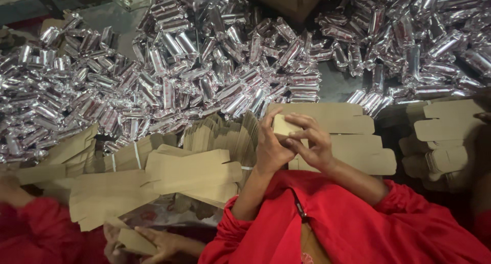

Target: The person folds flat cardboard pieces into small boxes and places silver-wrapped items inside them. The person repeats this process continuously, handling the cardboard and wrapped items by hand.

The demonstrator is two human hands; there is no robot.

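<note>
A carton [284, 126] is gripped between the left hand [271, 146] and right hand [312, 144] at centre frame, six o'clock of the foil packs [204, 64], in mid-fold; flap tucking appears due.

I'm seeing my left hand [270, 146] and right hand [313, 141] meeting on a small folded carton [284, 126], flat carton blanks [194, 172] lying left, more blanks [445, 126] stacking right, wrapped packets [204, 64] piling behind, another person's hand [153, 242] working lower left.

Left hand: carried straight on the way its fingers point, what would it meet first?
Beyond the small cardboard box that the left hand holds, probably the heap of silver foil packets; depth is unclear.
</note>
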